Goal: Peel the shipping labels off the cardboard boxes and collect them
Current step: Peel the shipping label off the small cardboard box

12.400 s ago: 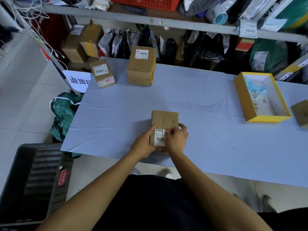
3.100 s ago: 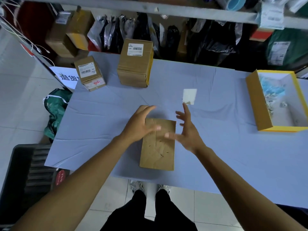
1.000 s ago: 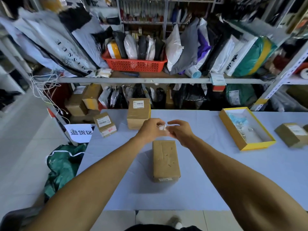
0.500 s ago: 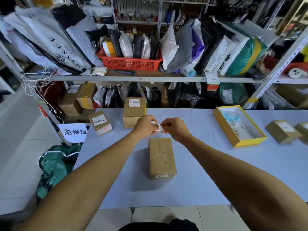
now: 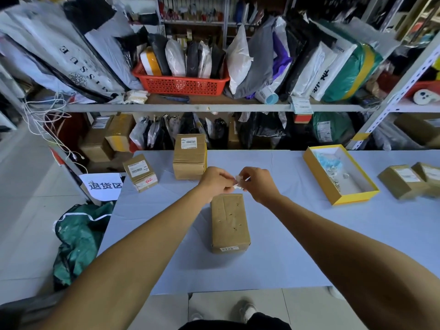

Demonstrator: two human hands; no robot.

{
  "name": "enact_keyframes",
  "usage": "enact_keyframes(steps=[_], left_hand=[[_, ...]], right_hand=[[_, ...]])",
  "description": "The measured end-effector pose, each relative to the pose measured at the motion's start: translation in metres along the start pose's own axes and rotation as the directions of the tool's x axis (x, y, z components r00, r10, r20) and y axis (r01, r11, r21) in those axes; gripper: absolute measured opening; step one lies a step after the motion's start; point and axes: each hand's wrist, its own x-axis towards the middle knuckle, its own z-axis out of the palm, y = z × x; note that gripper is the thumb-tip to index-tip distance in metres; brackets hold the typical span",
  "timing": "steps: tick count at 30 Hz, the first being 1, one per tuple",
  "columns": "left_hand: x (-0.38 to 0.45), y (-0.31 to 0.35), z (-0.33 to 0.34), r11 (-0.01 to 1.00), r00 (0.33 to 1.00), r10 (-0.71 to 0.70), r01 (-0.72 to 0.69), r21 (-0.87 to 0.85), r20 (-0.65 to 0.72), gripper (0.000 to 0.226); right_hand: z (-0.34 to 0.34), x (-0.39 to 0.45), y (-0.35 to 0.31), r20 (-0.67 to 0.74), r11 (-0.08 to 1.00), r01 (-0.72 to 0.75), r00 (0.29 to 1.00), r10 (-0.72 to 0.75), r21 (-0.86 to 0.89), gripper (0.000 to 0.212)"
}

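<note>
A crumpled white peeled label (image 5: 238,182) is pinched between my left hand (image 5: 215,182) and my right hand (image 5: 258,184), held above the table just beyond a brown cardboard box (image 5: 229,222). That box lies flat in the table's middle with a bare top and a small sticker on its near end. Two labelled boxes stand at the far left: a small one (image 5: 140,172) and a taller one (image 5: 189,156). Two more labelled boxes (image 5: 402,181) sit at the right edge.
An open yellow box (image 5: 319,172) with small white scraps inside lies right of centre on the blue-grey tablecloth (image 5: 285,246). Shelves packed with parcels and a red basket (image 5: 181,83) rise behind. A green bag (image 5: 78,236) and a white sign lie on the floor at left.
The label that lay flat on the table three seconds ago is now in both hands, crumpled smaller over the last second. My view has tilted up toward the shelves.
</note>
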Motion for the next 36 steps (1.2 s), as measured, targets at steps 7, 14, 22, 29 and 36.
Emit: enact_keyframes(steps=[7, 14, 22, 29, 36], left_hand=[[0.026, -0.005, 0.039, 0.998, 0.977, -0.057, 0.062, 0.018, -0.208, 0.022], [0.015, 0.019, 0.122, 0.973, 0.992, 0.118, -0.126, 0.194, 0.053, 0.02], [0.014, 0.034, 0.23, 0.995, 0.989, 0.056, -0.046, 0.083, -0.135, 0.013], [0.006, 0.042, 0.278, 0.975, 0.99, -0.12, 0.132, -0.177, 0.074, 0.007], [0.039, 0.05, 0.293, 0.939, 0.979, 0.2, -0.206, 0.276, 0.049, 0.018]], right_hand=[[-0.019, -0.009, 0.014, 0.053, 0.996, 0.092, 0.994, -0.091, -0.006, 0.01], [-0.075, -0.023, 0.092, -0.108, 0.97, -0.104, 0.986, 0.13, 0.219, 0.005], [-0.148, -0.043, 0.163, -0.039, 0.919, -0.069, 0.995, 0.091, 0.388, 0.005], [-0.172, -0.047, 0.216, -0.017, 0.922, -0.187, 0.979, 0.205, 0.338, 0.009], [-0.166, -0.026, 0.233, 0.054, 0.607, -0.342, 0.896, 0.441, 0.717, 0.01]])
